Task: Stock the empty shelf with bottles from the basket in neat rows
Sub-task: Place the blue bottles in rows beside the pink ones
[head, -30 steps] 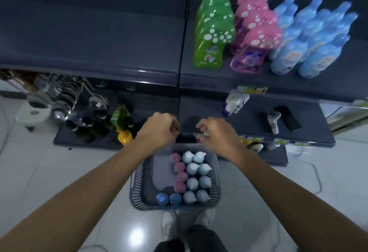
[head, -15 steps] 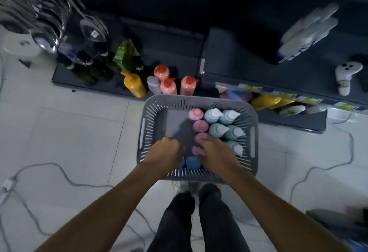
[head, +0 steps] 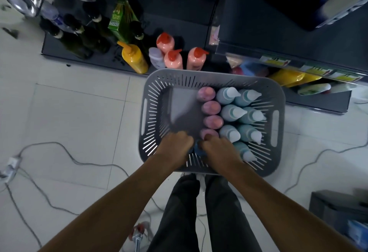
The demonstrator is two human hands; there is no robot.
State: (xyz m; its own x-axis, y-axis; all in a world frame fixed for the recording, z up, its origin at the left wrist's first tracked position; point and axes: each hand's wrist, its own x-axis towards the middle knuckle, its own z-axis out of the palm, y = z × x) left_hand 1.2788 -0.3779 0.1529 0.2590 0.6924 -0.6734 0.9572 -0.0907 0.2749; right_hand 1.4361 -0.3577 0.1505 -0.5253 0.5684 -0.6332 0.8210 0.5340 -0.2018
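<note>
A grey slatted basket [head: 209, 74] stands on the white tiled floor below me. Inside it a column of pink-capped bottles [head: 211, 107] stands beside two columns of pale teal bottles with white pointed caps [head: 233, 112]; the basket's left part is bare. Both my hands reach into the near edge of the basket. My left hand [head: 175, 144] and my right hand [head: 219, 148] curl downward, each over a blue bottle [head: 196, 149], of which only a sliver shows between them. The dark shelf [head: 278, 32] juts out at the upper right.
The bottom shelf holds peach bottles with orange caps [head: 173, 58], a yellow bottle [head: 133, 58], dark glass bottles [head: 79, 38] and a green carton [head: 119, 21]. Cables [head: 59, 152] trail over the floor at left and right. A dark box [head: 338, 210] sits at the lower right.
My view has dropped from the stocked upper shelf to the basket. Both hands have moved from its far rim to the near row and closed over the blue bottles.
</note>
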